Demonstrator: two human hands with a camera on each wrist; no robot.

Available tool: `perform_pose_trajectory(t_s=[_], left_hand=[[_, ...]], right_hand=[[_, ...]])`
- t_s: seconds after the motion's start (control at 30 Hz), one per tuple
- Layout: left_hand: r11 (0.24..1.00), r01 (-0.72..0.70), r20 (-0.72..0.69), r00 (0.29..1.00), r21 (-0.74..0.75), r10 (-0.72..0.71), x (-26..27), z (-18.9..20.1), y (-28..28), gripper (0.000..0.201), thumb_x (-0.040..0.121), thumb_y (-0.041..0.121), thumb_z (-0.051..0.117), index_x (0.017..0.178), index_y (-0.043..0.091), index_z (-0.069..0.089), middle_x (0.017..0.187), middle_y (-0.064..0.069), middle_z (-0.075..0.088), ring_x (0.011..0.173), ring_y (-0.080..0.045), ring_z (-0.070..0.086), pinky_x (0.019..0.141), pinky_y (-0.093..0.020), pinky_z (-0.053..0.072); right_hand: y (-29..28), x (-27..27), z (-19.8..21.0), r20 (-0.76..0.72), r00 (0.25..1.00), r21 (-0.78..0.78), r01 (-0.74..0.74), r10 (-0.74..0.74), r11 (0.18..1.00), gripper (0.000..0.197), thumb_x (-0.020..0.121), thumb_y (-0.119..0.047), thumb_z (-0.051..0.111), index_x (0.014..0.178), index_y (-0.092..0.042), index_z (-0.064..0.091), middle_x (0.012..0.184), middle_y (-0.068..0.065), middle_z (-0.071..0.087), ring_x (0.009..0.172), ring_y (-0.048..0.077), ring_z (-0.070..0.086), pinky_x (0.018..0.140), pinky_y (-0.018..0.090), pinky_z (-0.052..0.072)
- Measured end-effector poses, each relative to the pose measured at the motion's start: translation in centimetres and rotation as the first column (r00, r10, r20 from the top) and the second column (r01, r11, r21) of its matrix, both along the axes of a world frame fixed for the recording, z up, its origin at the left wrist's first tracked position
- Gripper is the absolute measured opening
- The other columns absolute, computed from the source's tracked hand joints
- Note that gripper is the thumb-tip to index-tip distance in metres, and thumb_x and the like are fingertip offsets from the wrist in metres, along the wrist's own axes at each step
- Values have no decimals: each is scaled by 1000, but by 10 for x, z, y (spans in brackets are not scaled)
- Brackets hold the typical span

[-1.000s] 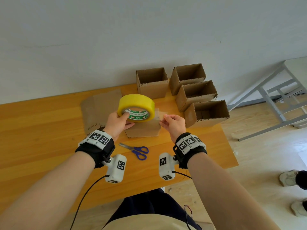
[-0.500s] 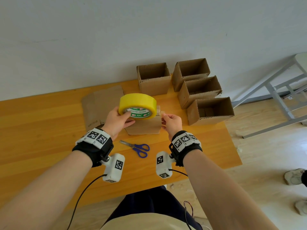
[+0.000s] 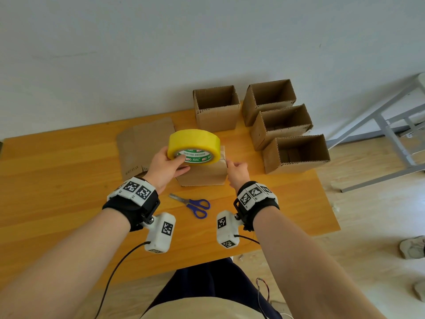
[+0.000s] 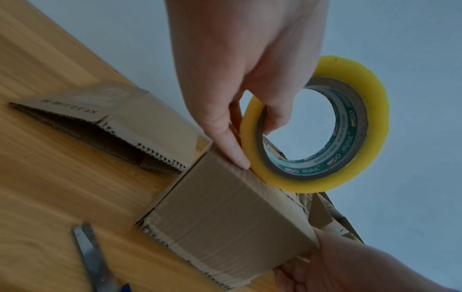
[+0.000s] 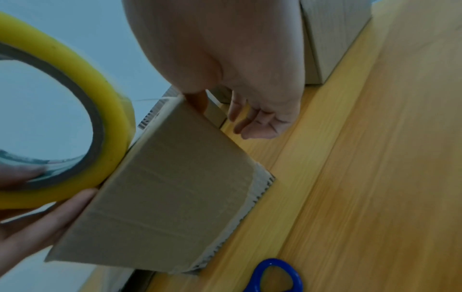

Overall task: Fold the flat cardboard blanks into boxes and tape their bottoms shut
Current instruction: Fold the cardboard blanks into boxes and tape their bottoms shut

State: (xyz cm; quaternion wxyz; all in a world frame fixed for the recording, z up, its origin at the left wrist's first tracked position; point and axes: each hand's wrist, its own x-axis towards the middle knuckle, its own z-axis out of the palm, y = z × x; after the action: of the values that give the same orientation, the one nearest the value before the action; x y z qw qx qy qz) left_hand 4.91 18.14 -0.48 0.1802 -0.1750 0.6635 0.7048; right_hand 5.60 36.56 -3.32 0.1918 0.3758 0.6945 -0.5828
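Note:
My left hand [image 3: 174, 162] grips a yellow tape roll [image 3: 193, 143] just above a small cardboard box [image 3: 202, 176] that stands upside down on the wooden table [image 3: 57, 180]. In the left wrist view the roll [image 4: 377, 122] touches the box's top edge [image 4: 225, 213]. My right hand [image 3: 232, 166] is at the box's upper right edge. In the right wrist view its thumb [image 5: 197, 100] presses against the box's side wall [image 5: 170, 187], where a thin strip of tape runs from the roll [image 5: 117, 134]. Its other fingers hang loosely curled.
Several finished open boxes [image 3: 296, 153] stand at the back right, close to the table's right edge. Flat cardboard blanks [image 3: 142, 146] lie behind my left hand. Blue-handled scissors [image 3: 187, 202] lie in front of the box, between my wrists.
Both hands have come down towards the box with the roll. My right hand, which pinched the pulled-out tape end in the air, now rests at the box's right edge.

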Motion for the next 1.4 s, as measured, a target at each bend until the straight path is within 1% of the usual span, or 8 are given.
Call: perform_pose_trajectory(t_s=[0.13, 0.2, 0.33, 0.43, 0.57, 0.77, 1.07, 1.4], left_hand=[[1000, 0, -2, 1000, -7, 0, 0, 1, 1, 32, 93, 5, 53, 124, 2, 47, 123, -17, 57, 109, -30, 60, 80, -30, 57], [1000, -3, -5, 1000, -9, 3, 0, 1, 1, 32, 92, 5, 54, 123, 2, 47, 123, -16, 58, 108, -28, 61, 79, -29, 58], [1000, -17, -14, 1000, -16, 17, 1, 1, 3, 32, 91, 3, 56, 122, 2, 48, 120, -15, 59, 106, -26, 61, 76, -27, 58], [999, -21, -16, 1000, -27, 21, 0, 1, 3, 31, 90, 3, 57, 120, 3, 48, 120, -16, 59, 106, -26, 62, 78, -29, 58], [998, -5, -19, 1000, -55, 4, 0, 2, 3, 27, 90, 3, 57, 116, 8, 49, 116, -11, 60, 107, -25, 61, 78, -27, 57], [972, 29, -65, 997, -232, -45, -3, 10, 10, 20, 94, 12, 53, 112, 14, 44, 113, -8, 56, 99, -23, 62, 73, -24, 58], [837, -18, -280, 946, -547, -162, -5, 22, -15, 17, 94, 9, 52, 108, 15, 47, 102, -5, 59, 88, -24, 64, 76, -43, 57], [521, -61, -238, 930, -851, -280, -8, 33, -78, 31, 90, 0, 51, 119, 9, 44, 96, -12, 59, 74, -24, 51, 60, -34, 39]], right_hand=[[1, 8, -1, -224, 973, 84, -31, 49, 996, 32, 98, -7, 39, 129, -7, 48, 122, 11, 56, 108, 23, 54, 86, 29, 44], [-1, 12, 5, -357, 934, -4, -30, 27, 1000, 42, 96, 1, 34, 135, -7, 47, 132, 11, 53, 122, 22, 50, 102, 31, 41], [-3, 20, 12, -359, 917, -172, -249, 175, 953, 63, 94, -5, 41, 152, -16, 18, 153, 3, 28, 141, 21, 26, 112, 28, 21], [-6, 24, 6, -352, 818, 39, -472, 454, 881, 100, 83, -5, 61, 150, -20, -12, 159, 2, 1, 146, 22, 9, 113, 29, 20], [-4, 20, 0, -96, 519, 688, -582, 849, 433, 116, 80, -36, 71, 147, -16, -22, 156, 1, -24, 145, 19, -15, 116, 37, 2], [-2, 17, 3, 188, 376, 800, -595, 907, 80, 90, 93, -48, 46, 149, -11, -15, 159, 8, -14, 146, 22, -13, 120, 41, 2], [-2, 19, 8, 160, 384, 831, -549, 909, 85, 91, 92, -45, 49, 150, -9, -11, 160, 7, -6, 147, 21, -6, 120, 37, 4], [-1, 19, 5, 167, 400, 844, -530, 901, 79, 94, 90, -46, 52, 150, -10, -11, 160, 8, -3, 147, 22, -3, 120, 37, 7]])
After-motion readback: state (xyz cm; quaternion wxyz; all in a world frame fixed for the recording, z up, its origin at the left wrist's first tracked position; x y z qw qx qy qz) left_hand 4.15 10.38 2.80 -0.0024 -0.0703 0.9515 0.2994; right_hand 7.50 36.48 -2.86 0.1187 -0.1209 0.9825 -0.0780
